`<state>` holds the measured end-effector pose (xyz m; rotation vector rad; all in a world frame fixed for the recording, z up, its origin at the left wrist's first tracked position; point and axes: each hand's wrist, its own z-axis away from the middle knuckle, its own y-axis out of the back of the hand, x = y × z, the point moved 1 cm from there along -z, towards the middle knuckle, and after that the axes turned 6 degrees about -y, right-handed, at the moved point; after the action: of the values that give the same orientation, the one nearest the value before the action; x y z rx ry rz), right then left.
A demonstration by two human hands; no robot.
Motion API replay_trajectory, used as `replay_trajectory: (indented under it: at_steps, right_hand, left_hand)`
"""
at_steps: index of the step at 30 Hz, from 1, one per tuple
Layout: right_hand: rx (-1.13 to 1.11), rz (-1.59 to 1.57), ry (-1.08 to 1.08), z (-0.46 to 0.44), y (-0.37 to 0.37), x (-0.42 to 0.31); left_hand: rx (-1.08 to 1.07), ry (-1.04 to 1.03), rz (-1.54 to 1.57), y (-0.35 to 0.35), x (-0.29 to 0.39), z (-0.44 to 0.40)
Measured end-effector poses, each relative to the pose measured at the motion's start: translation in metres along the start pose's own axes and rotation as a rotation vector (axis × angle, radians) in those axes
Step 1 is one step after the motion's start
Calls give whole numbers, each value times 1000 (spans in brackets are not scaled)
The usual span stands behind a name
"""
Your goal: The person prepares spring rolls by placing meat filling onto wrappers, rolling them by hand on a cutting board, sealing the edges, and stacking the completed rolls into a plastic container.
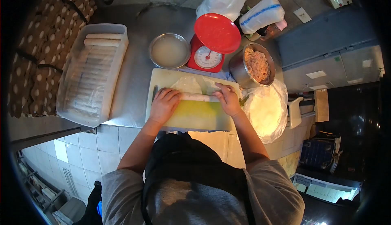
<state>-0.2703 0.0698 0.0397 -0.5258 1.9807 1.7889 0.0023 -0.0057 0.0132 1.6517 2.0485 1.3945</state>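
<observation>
A long, thin uncooked spring roll (197,97) lies crosswise on a pale cutting board (191,121) with a yellow-green tint. My left hand (165,103) is curved over its left end. At the right end, the fingers of my right hand (227,98) press on the roll. Thin, whitish wrapper sheet (187,83) spreads flat on the board just beyond the roll. A dark, narrow tool, perhaps a knife, shows in part beside my left fingertips.
Finished rolls fill a plastic tub (110,98) at left. Behind the board stand a metal bowl of cloudy liquid (169,50), a red scale (207,58) and a pot of minced filling (257,65). Stacked wrappers (264,111) in plastic lie right; egg trays (45,54) rise far left.
</observation>
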Motion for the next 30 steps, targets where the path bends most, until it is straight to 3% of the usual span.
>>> replay_trajectory:
  at_steps: [5,8,11,14,20,23,26,30]
  right_hand:
    - [52,-25,55,2,-7,-6]
    - [102,135,-68,14,12,22]
    - [143,129,-29,23,30,19]
    - [123,151,213,21,26,0]
    - [-76,-26,-23,-5,17,44]
    - [106,206,31,-17,20,35]
    - [123,114,270,-10,6,27]
    - [97,366,306,2,-2,6]
  left_hand:
    - [-9,11,15,-1,0,0]
    - [-18,12,16,-2,-1,0]
    - [-52,-14,-3,-6,-8,1]
    - [-198,11,36,1,-15,-11]
    - [-415,20,138,8,-43,-38]
    - [-306,-15,-97,6,-39,-51]
    - [-307,-32,6,-14,-26,-45]
    - [-244,-42,-8,-28,2,-37]
